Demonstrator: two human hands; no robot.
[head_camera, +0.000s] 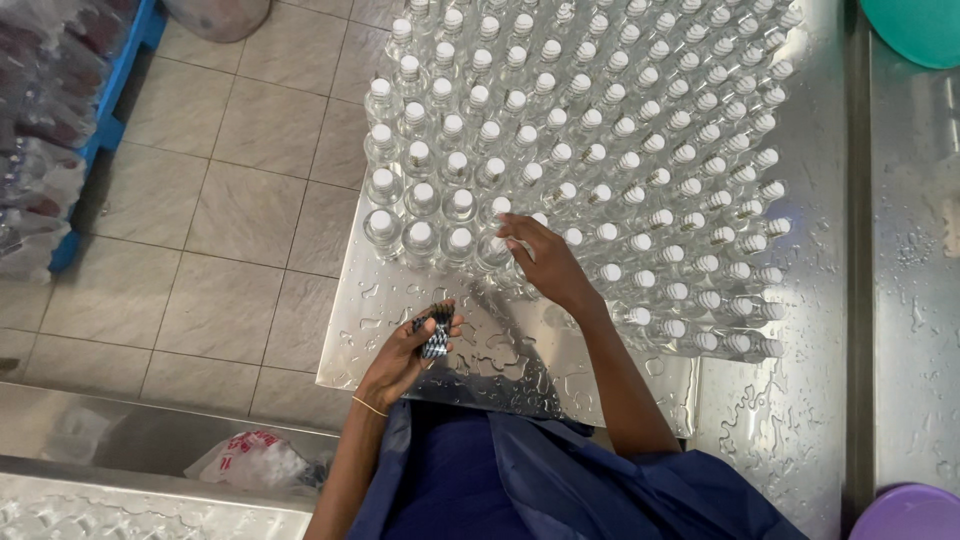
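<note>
Wet steel table: left hand pinches dark seals; right hand, fingers spread, touches bottle at 11 o'clock. Steady it first.

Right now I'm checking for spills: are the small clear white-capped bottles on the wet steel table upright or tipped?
Upright: the small clear white-capped bottles show their round caps from above, in close rows on the wet steel table. None lies on its side.

bright even overhead light; glare on wet steel table (mirror-like); edges slightly bowed; focus sharp
</note>
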